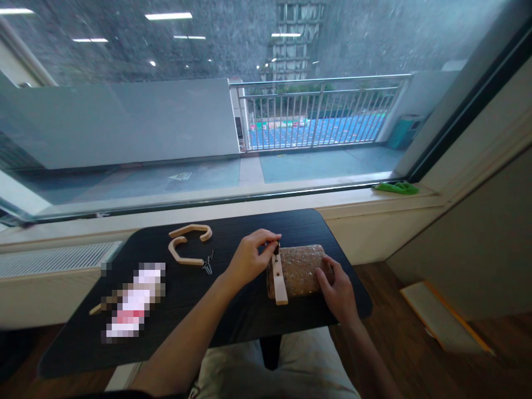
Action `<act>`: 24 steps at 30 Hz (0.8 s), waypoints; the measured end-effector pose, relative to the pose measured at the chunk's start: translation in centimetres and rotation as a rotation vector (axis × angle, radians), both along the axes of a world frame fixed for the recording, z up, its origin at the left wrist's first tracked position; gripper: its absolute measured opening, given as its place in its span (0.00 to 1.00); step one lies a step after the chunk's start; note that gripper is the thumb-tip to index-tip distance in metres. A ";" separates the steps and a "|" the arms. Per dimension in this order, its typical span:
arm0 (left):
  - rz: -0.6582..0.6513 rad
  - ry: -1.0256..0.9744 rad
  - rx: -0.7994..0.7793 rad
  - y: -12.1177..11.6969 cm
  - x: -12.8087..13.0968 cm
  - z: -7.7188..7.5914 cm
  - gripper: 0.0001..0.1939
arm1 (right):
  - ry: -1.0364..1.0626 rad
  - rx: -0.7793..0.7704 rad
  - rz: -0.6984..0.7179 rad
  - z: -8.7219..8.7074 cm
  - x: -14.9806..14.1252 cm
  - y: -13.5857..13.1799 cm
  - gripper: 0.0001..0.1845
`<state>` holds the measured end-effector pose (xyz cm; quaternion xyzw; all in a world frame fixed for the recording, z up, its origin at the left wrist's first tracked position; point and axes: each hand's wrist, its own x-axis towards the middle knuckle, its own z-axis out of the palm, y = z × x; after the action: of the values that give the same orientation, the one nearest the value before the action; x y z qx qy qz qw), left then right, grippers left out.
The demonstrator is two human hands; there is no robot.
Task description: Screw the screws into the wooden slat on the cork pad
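Note:
A brown, speckled block [301, 271] with a shiny, wrapping-like surface lies on the dark table. Across its left end rests a pale wooden strip [280, 282] with dark holes in it. My left hand [251, 255] is closed in a pinch at the strip's far end, over a small dark piece too small to name. With thumb and fingers, my right hand [338, 285] grips the block's right end. To the left of my left hand are two hook-shaped wooden pieces [183, 259] and several screws [208, 263].
The black table [236, 327] has rounded corners and stands against the window sill [341, 209]. On its left lies a blurred-out pink and white item [135, 299] beside a thin wooden stick [95, 308]. A green cloth-like thing [397, 188] sits on the sill.

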<state>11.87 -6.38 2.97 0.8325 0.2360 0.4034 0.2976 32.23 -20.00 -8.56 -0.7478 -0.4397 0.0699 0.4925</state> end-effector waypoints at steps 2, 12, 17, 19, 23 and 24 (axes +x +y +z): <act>0.006 0.005 -0.014 0.0 0.0 -0.1 0.10 | 0.002 0.001 0.003 0.1 -0.1 0.0 0.26; -0.017 -0.037 -0.085 0.5 0.2 -0.6 0.08 | 0.001 0.005 0.007 0.1 -0.1 0.0 0.26; 0.017 -0.115 -0.084 0.8 0.5 -0.8 0.07 | -0.004 0.017 0.014 0.0 -0.1 0.0 0.26; 0.009 -0.119 -0.079 0.7 0.6 -0.7 0.06 | -0.003 0.019 0.013 -0.1 -0.1 0.0 0.26; -0.001 -0.112 -0.060 0.6 0.6 -0.5 0.06 | -0.010 0.023 0.019 -0.1 0.0 0.0 0.25; 0.001 -0.108 -0.058 0.5 0.5 -0.5 0.07 | -0.013 0.023 0.020 -0.1 0.0 0.0 0.25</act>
<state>12.42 -5.84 2.49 0.8004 0.2315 0.4407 0.3339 32.21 -20.01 -8.62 -0.7379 -0.4511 0.0651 0.4977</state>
